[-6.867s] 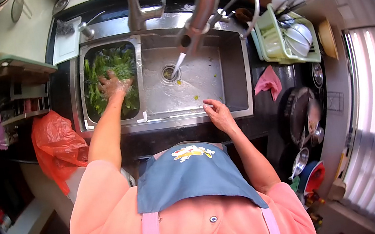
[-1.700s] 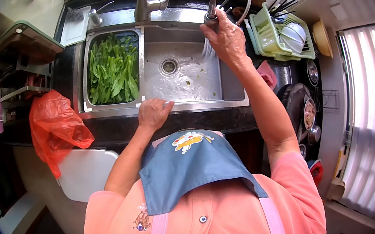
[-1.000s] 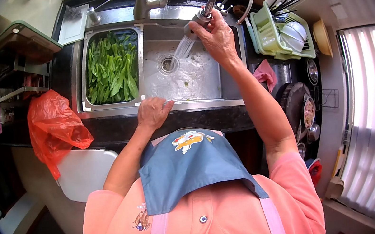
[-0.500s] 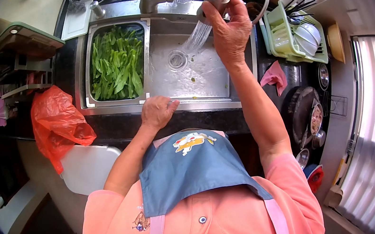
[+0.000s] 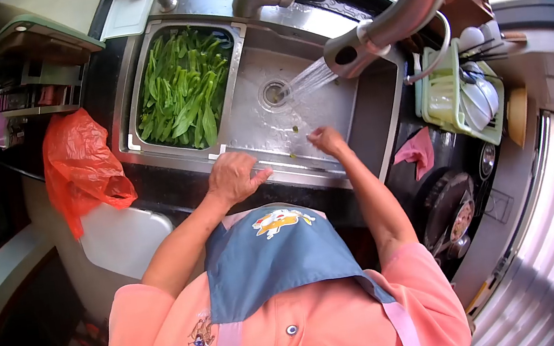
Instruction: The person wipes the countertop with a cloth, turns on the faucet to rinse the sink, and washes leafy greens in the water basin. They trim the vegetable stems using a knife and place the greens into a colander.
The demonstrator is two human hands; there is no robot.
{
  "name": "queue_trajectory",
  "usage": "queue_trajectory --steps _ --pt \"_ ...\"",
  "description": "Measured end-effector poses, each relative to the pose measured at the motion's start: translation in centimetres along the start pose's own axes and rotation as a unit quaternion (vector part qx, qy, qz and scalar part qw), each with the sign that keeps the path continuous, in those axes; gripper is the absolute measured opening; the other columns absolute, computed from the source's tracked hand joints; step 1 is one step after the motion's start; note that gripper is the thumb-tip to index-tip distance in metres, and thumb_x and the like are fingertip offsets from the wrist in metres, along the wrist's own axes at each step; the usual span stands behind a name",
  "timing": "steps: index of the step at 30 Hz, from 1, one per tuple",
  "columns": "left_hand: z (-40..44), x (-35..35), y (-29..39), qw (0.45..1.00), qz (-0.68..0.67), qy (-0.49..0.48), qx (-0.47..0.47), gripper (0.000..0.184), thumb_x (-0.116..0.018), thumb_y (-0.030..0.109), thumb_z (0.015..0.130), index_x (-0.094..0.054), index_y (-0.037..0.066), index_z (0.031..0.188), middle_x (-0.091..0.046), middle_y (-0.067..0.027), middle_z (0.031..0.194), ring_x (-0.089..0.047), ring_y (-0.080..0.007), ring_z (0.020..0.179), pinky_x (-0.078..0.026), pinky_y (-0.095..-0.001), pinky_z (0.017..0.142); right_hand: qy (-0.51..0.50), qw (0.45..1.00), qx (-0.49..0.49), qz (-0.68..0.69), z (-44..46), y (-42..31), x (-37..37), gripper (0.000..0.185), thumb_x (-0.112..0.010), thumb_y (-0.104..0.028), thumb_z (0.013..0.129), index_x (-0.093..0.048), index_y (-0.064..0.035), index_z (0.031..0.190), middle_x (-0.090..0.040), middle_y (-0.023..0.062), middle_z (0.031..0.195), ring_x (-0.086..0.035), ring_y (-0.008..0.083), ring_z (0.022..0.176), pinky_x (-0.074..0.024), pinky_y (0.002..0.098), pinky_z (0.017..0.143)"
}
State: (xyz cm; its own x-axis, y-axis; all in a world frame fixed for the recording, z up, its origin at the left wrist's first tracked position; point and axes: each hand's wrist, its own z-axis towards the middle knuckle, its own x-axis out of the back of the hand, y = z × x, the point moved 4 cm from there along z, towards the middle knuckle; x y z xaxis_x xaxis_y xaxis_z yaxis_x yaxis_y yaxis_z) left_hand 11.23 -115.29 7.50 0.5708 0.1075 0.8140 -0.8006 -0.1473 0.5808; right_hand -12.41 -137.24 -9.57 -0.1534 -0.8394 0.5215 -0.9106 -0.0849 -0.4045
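My left hand (image 5: 234, 177) rests on the front edge of the sink with its thumb stuck out sideways; it holds nothing that shows. Over the front of the right sink basin (image 5: 325, 113), my right hand (image 5: 328, 141) is low with its fingertips drawn together. What lies between those fingers, if anything, is hidden. Small green leaf scraps (image 5: 295, 128) lie on the wet basin floor beside it. A pull-down faucet head (image 5: 349, 53), held by neither hand, sprays water toward the drain (image 5: 274, 93). Leafy greens (image 5: 184, 90) fill the left basin.
A red plastic bag (image 5: 83, 165) hangs at the left, near a white lid-like panel (image 5: 123, 237). To the right stand a green dish rack (image 5: 461, 94) with bowls, a pink cloth (image 5: 417, 152) and a dark round pan or board (image 5: 444, 206).
My right hand has let go of the faucet head and come down to the front of the basin. The water keeps running. My left hand stays on the sink edge.
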Motion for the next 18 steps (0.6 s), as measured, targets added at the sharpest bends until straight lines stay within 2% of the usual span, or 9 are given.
queue_trajectory --steps 2,3,5,8,10,13,15,17,18 --pt "0.2 0.4 0.4 0.999 -0.004 0.044 -0.016 0.05 -0.068 0.055 0.087 -0.068 0.007 0.074 -0.065 -0.0107 0.076 -0.064 -0.0321 0.076 -0.049 -0.0438 0.072 -0.1 0.984 -0.125 0.081 2.0 1.1 -3.2 0.042 -0.068 -0.044 0.089 -0.074 -0.0022 0.093 -0.073 0.0125 0.084 -0.072 0.0244 0.076 -0.0577 0.0408 0.062" --pt "0.2 0.5 0.4 0.999 0.0 0.049 -0.015 0.05 -0.068 0.055 0.086 -0.068 0.007 0.074 -0.065 -0.0106 0.076 -0.064 -0.0318 0.076 -0.049 -0.0435 0.072 -0.137 0.985 -0.107 -0.004 3.7 1.1 -4.2 0.046 -0.068 -0.046 0.089 -0.073 -0.0008 0.092 -0.074 0.0177 0.092 -0.072 0.0296 0.075 -0.0581 0.0429 0.067" --pt "0.2 0.3 0.3 0.998 0.008 0.052 -0.017 0.05 -0.069 0.055 0.085 -0.068 0.007 0.073 -0.065 -0.0104 0.075 -0.064 -0.0311 0.075 -0.049 -0.0429 0.071 -0.108 0.989 -0.022 -0.101 7.4 0.4 -5.7 0.049 -0.068 -0.048 0.09 -0.07 -0.0026 0.108 -0.074 0.0128 0.094 -0.072 0.0247 0.08 -0.0582 0.0405 0.067" --pt "0.3 0.3 0.4 0.998 0.021 0.051 -0.014 0.047 -0.072 0.053 0.083 -0.069 0.007 0.076 -0.065 -0.0092 0.076 -0.064 -0.0304 0.076 -0.049 -0.0423 0.072 0.159 0.969 0.129 0.142 8.9 -4.7 -3.6 0.048 -0.074 -0.044 0.083 -0.074 -0.0001 0.103 -0.072 0.0251 0.1 -0.069 0.0406 0.1 -0.0537 0.0451 0.091" --pt "0.4 0.3 0.7 0.998 0.021 0.05 -0.012 0.045 -0.074 0.052 0.082 -0.069 0.008 0.078 -0.065 -0.0086 0.077 -0.064 -0.0302 0.076 -0.05 -0.0421 0.072 0.08 0.995 0.062 0.019 11.4 -5.6 -1.3 0.063 -0.075 -0.035 0.082 -0.059 -0.001 0.133 -0.067 0.0261 0.118 -0.062 0.0428 0.116 -0.0497 0.0464 0.099" --pt "0.5 0.6 0.7 0.999 0.019 0.045 -0.003 0.044 -0.076 0.051 0.081 -0.069 0.008 0.08 -0.065 -0.0081 0.078 -0.064 -0.03 0.076 -0.05 -0.0419 0.072 0.305 0.949 -0.049 0.067 10.2 -4.5 3.8 0.08 -0.068 -0.031 0.086 -0.033 -0.0045 0.152 -0.045 0.0304 0.144 -0.048 0.0464 0.13 -0.046 0.0506 0.104" --pt "0.7 0.6 0.9 0.999 0.024 0.035 -0.001 0.045 -0.077 0.051 0.08 -0.068 0.007 0.08 -0.065 -0.0081 0.079 -0.064 -0.0298 0.077 -0.05 -0.0417 0.072 0.376 0.92 -0.019 0.107 8.9 -3.5 6.7 0.08 -0.065 -0.031 0.087 -0.03 -0.0031 0.154 -0.038 0.0325 0.149 -0.04 0.0477 0.137 -0.0417 0.0519 0.108" --pt "0.8 0.5 0.8 0.999 0.022 0.023 0.004 0.046 -0.077 0.051 0.079 -0.068 0.007 0.083 -0.067 -0.0084 0.081 -0.065 -0.0302 0.079 -0.05 -0.0419 0.074 0.42 0.903 0.008 0.093 14.0 1.6 5.9 0.078 -0.064 -0.032 0.088 -0.033 -0.0001 0.152 -0.037 0.0337 0.149 -0.036 0.0478 0.14 -0.037 0.0525 0.113" --pt "0.8 0.5 0.8 1.0 0.022 0.013 0.008 0.046 -0.077 0.051 0.079 -0.069 0.007 0.085 -0.068 -0.0085 0.084 -0.065 -0.0306 0.081 -0.05 -0.0422 0.076 0.42 0.906 0.046 0.008 14.5 1.3 5.6 0.078 -0.063 -0.031 0.088 -0.033 0.0048 0.151 -0.035 0.0333 0.152 -0.031 0.0496 0.142 -0.0289 0.0514 0.119"
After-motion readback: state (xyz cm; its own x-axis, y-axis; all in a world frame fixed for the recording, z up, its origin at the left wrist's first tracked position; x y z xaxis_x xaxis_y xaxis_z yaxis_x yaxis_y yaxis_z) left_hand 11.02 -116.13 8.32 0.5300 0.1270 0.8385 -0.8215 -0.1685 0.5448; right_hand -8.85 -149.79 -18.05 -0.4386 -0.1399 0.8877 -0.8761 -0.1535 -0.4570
